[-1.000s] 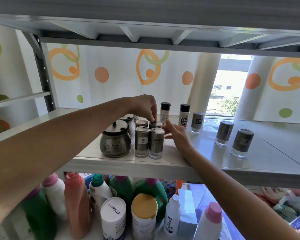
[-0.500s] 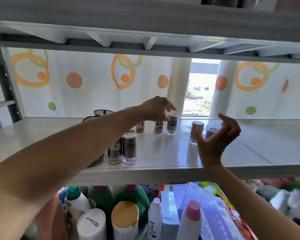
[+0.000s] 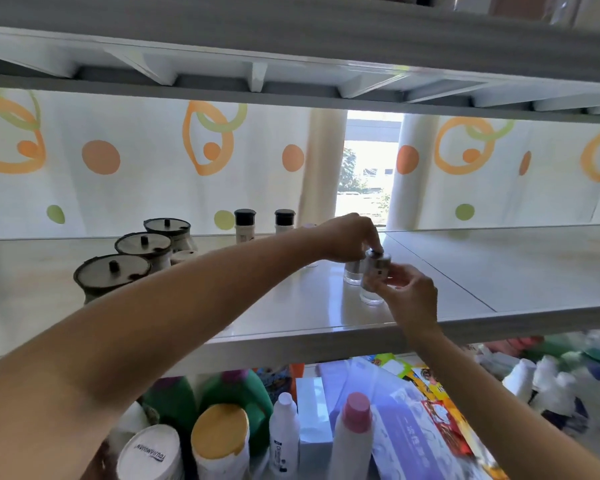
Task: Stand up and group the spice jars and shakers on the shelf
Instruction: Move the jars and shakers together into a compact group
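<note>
On a white shelf (image 3: 447, 271) in front of a patterned curtain (image 3: 136, 161), a person works at grouping spice containers, seen from a head-worn camera. At far left stand three lidded pots (image 3: 113, 275) in a diagonal row, upright and close together, with two black-capped white bottles (image 3: 245, 225) upright behind them near the curtain. The metal shakers that stood at the shelf's front edge half a second ago are now hidden behind the left forearm, so their position cannot be confirmed.

Moving right, the left hand (image 3: 352, 239), which was reaching open-fingered across the shelf a moment earlier, has come down with its fingertips closed on the cap of the nearer shaker (image 3: 374, 277). A second shaker (image 3: 353, 273) stands just behind and beside it, partly covered by that hand. The right hand (image 3: 407, 296), open and raised half a second ago, now wraps its fingers around the nearer shaker's body from the right, so both hands hold the same shaker. Its clear base looks close to the shelf surface; whether it is lifted or resting cannot be told.

The change suggests the two outlying shakers are next to be carried left to join the main cluster, with the task perhaps two-thirds done. Cleaning bottles (image 3: 222, 441) crowd the shelf below.
</note>
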Tool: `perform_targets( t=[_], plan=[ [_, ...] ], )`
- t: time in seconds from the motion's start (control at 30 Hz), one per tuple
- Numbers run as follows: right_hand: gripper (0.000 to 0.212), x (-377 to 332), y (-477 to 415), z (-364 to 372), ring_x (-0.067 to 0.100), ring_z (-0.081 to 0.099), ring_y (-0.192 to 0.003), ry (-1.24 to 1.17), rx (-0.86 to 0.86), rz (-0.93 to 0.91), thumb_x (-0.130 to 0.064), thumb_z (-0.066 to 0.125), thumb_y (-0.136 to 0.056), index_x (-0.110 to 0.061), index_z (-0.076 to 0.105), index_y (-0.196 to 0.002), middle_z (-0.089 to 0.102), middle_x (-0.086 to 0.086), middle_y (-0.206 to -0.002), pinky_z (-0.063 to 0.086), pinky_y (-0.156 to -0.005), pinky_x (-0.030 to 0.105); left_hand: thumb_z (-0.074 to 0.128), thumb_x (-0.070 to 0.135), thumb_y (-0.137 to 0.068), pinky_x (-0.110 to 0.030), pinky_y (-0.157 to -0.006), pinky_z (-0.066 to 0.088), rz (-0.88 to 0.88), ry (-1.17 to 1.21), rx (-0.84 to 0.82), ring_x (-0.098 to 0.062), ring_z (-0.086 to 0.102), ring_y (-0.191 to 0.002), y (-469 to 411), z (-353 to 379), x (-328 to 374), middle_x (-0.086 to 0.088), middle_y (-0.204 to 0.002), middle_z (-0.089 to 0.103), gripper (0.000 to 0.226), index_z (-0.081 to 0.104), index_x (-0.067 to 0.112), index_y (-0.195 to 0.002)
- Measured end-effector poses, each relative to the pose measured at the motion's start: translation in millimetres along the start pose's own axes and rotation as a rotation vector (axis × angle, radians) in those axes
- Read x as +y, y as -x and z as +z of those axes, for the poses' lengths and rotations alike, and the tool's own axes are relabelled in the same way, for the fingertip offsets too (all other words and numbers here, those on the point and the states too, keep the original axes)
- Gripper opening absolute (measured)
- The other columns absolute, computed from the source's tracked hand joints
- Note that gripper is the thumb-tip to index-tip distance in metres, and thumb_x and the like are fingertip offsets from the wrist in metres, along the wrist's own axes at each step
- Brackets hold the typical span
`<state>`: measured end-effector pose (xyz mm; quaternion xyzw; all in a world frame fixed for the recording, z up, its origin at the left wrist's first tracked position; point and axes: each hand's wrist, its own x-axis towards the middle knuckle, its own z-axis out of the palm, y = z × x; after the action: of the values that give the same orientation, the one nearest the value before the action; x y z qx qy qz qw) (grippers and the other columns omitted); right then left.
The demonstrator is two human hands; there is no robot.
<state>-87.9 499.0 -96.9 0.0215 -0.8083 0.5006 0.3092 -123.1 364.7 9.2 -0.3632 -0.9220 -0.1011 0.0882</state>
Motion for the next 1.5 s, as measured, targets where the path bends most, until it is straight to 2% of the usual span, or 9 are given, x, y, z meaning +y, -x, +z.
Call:
perform_targets(
  t=[0.17, 0.27, 0.4, 0.63, 0.8, 1.1, 1.2, 1.43, 1.5],
  plan=[
    [0.038, -16.8, 4.9, 18.1, 0.017, 0.065, -0.083, -0.024, -0.089, -0.033, -0.021, 0.08, -0.071, -0.004, 0.068, -0.104, 0.073, 0.011, -0.101, 0.052, -0.086, 0.033, 0.055, -0.001, -0.082, -0.031, -0.094, 0.048, -0.053, -0.011, -0.066, -0.021, 0.062, -0.105, 11.8, -17.7, -15.1, -0.006, -0.113, 0.069, 0.034, 0.074, 0.016, -0.104],
    [0.039, -27.8, 8.0, 37.1, 0.017, 0.066, -0.082, -0.035, -0.139, -0.056, -0.02, 0.08, -0.07, -0.004, 0.068, -0.104, 0.073, 0.011, -0.1, 0.051, -0.082, 0.027, 0.052, -0.005, -0.084, -0.026, -0.081, 0.044, -0.091, -0.066, -0.125, -0.021, 0.058, -0.107, 28.0, -26.7, -29.5, -0.007, -0.117, 0.065, 0.038, 0.072, 0.016, -0.109],
    [0.04, -40.2, 7.3, 67.0, 0.016, 0.068, -0.085, -0.032, -0.23, -0.055, -0.022, 0.081, -0.068, -0.007, 0.069, -0.103, 0.073, 0.008, -0.1, 0.053, -0.085, 0.031, 0.049, -0.01, -0.082, -0.033, -0.094, 0.045, -0.152, -0.047, -0.153, -0.026, 0.057, -0.11, 53.7, -35.8, -54.5, -0.012, -0.12, 0.063, 0.041, 0.069, 0.009, -0.112],
    [0.04, -64.7, 5.5, 124.3, 0.016, 0.067, -0.087, -0.045, -0.303, -0.014, -0.027, 0.082, -0.066, -0.011, 0.069, -0.101, 0.073, 0.003, -0.096, 0.054, -0.085, 0.034, 0.039, -0.012, -0.082, -0.039, -0.101, 0.044, -0.318, -0.1, -0.193, -0.028, 0.054, -0.114, 88.6, -50.5, -98.4, -0.008, -0.123, 0.059, 0.053, 0.066, 0.014, -0.118],
    [0.034, -83.7, -1.0, 161.5, 0.018, 0.068, -0.084, -0.071, -0.378, 0.006, -0.023, 0.083, -0.066, -0.01, 0.07, -0.094, 0.072, 0.002, -0.089, 0.055, -0.082, 0.037, 0.039, -0.011, -0.084, -0.033, -0.104, 0.04, -0.449, -0.074, -0.166, -0.022, 0.051, -0.119, 107.6, -59.1, -124.4, -0.004, -0.132, 0.056, 0.052, 0.064, 0.014, -0.122],
    [0.031, -89.1, -10.3, 178.0, 0.006, 0.062, -0.072, -0.241, -0.497, 0.042, -0.018, 0.076, -0.075, -0.004, 0.069, -0.102, 0.071, 0.008, -0.095, 0.049, -0.066, 0.01, 0.034, -0.01, -0.083, -0.025, -0.094, 0.036, -0.547, -0.07, -0.166, -0.023, 0.048, -0.121, 117.8, -65.6, -151.9, -0.006, -0.135, 0.054, 0.057, 0.06, 0.017, -0.127],
    [0.03, -85.7, -13.5, 179.6, -0.001, 0.059, -0.069, -0.281, -0.523, 0.045, -0.011, 0.072, -0.079, 0.001, 0.068, -0.106, 0.071, 0.015, -0.102, 0.046, -0.058, 0.0, 0.036, -0.009, -0.084, -0.03, -0.104, 0.039, -0.552, -0.087, -0.176, -0.022, 0.048, -0.124, 126.4, -69.5, -158.0, -0.004, -0.137, 0.054, 0.055, 0.06, 0.016, -0.127],
    [0.032, -88.2, -10.8, 189.8, 0.015, 0.063, -0.082, -0.266, -0.618, -0.003, -0.005, 0.067, -0.082, -0.001, 0.063, -0.114, 0.069, 0.016, -0.106, 0.044, -0.052, 0.001, 0.036, -0.009, -0.081, -0.035, -0.108, 0.038, -0.533, -0.115, -0.176, -0.02, 0.047, -0.128, 136.5, -73.5, -153.7, -0.001, -0.138, 0.054, 0.058, 0.063, 0.02, -0.123],
    [0.032, -89.5, -10.6, 192.6, 0.012, 0.064, -0.082, -0.265, -0.635, -0.011, -0.008, 0.068, -0.082, -0.006, 0.064, -0.114, 0.07, 0.011, -0.105, 0.045, -0.054, 0.001, 0.035, -0.009, -0.082, -0.027, -0.102, 0.04, -0.569, -0.129, -0.18, -0.02, 0.049, -0.125, 140.2, -76.7, -149.4, -0.001, -0.14, 0.053, 0.058, 0.061, 0.021, -0.125]
  ],
)
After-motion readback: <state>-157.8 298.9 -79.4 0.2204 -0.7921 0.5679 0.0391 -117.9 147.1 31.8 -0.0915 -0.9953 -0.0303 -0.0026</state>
